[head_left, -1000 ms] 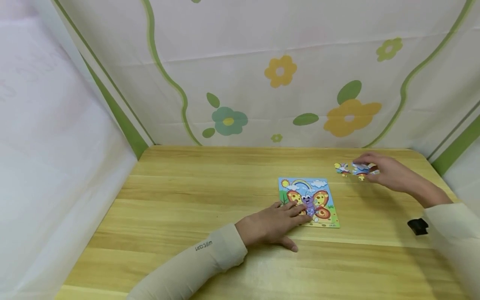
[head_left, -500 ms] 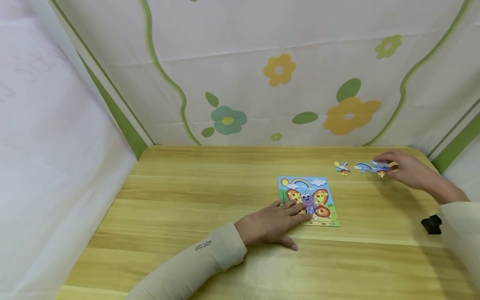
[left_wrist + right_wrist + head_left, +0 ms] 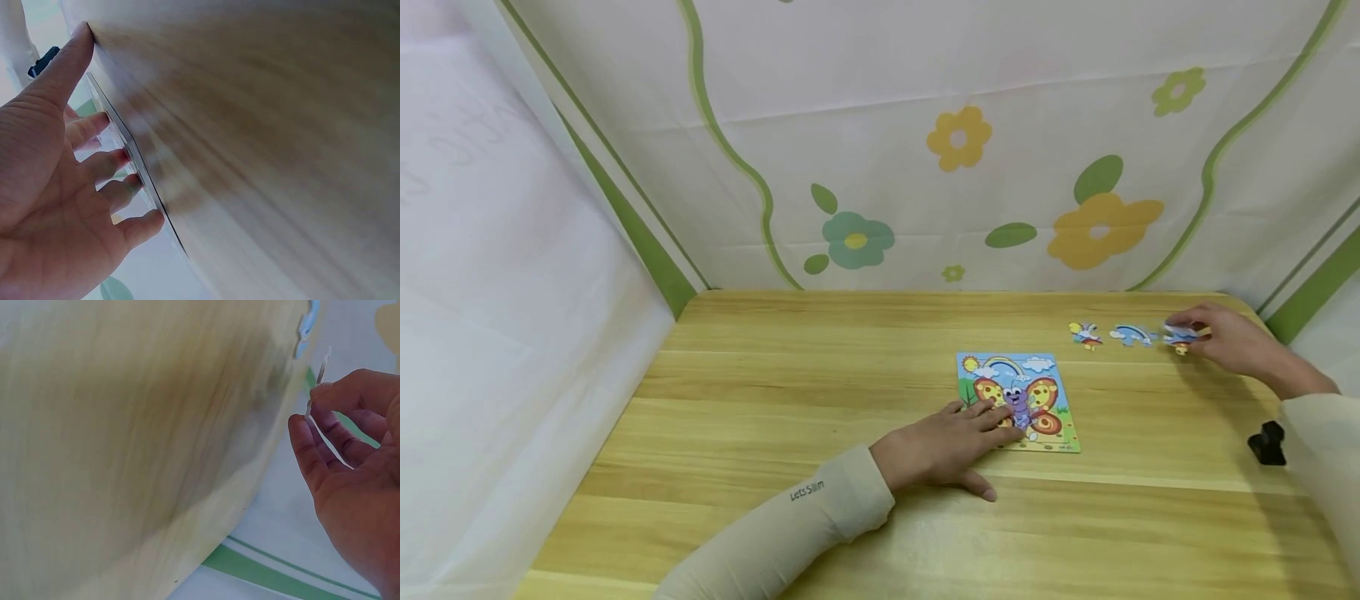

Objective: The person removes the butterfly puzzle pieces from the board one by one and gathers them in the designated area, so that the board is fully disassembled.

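My left hand (image 3: 943, 446) lies flat with spread fingers across the lower left of a square butterfly puzzle (image 3: 1041, 396). In the left wrist view its fingertips touch the puzzle's thin edge, and the thumb rests on the wood. At the right back, my right hand (image 3: 1236, 342) pinches a blue, red and yellow puzzle piece (image 3: 1180, 336) between thumb and fingers. The right wrist view shows this piece (image 3: 324, 364) edge-on, apart from the tabletop. Left of it lie a rainbow puzzle piece (image 3: 1131, 335) and another multicoloured puzzle piece (image 3: 1086, 335).
The wooden table (image 3: 760, 400) meets a white flowered cloth (image 3: 895, 167) at the back and a white cloth wall (image 3: 512, 292) on the left. A small black object (image 3: 1267, 444) is beside the right sleeve (image 3: 1322, 450).
My right hand has moved right with its puzzle piece, away from the other two. The rainbow piece, overlapped earlier, now lies apart on the table. The left hand stays on the puzzle.
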`<state>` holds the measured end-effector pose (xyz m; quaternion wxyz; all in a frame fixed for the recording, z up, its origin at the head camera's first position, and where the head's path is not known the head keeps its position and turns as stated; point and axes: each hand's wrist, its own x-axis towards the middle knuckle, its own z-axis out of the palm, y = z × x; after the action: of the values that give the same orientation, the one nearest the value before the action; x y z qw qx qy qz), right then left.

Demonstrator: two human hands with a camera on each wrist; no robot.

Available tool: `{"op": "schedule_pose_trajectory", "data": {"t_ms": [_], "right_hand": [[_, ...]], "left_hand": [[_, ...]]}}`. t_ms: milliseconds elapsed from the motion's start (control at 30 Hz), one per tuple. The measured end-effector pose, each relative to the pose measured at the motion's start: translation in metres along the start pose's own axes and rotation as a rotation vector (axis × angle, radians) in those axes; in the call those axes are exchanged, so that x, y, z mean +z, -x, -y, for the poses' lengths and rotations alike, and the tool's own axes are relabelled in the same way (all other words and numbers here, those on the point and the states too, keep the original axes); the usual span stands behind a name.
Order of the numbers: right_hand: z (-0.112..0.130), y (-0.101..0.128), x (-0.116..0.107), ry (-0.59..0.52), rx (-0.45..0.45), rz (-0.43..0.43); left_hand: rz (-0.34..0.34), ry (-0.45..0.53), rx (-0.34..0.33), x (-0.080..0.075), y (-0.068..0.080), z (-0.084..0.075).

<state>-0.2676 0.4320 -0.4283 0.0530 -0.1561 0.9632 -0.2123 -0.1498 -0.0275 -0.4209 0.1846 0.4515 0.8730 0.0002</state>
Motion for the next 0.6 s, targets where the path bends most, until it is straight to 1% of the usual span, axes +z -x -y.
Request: {"op": "schedule_pose_trajectory", "data": {"t_ms": [200,367,600], "right_hand": [[-0.006,-0.003,-0.003,0.02,0.044,0.051],[-0.009,-0.007,-0.003,0.014,0.062,0.059],[-0.018,-0.011,0.003,0.0,0.082,0.059]], "left_hand": [[-0.009,-0.009,0.001,0.0,0.0,0.0],[-0.01,0.0,0.0,0.001,0.0,0.0],[-0.008,0.002,-0.002,0.001,0.0,-0.001]]}}
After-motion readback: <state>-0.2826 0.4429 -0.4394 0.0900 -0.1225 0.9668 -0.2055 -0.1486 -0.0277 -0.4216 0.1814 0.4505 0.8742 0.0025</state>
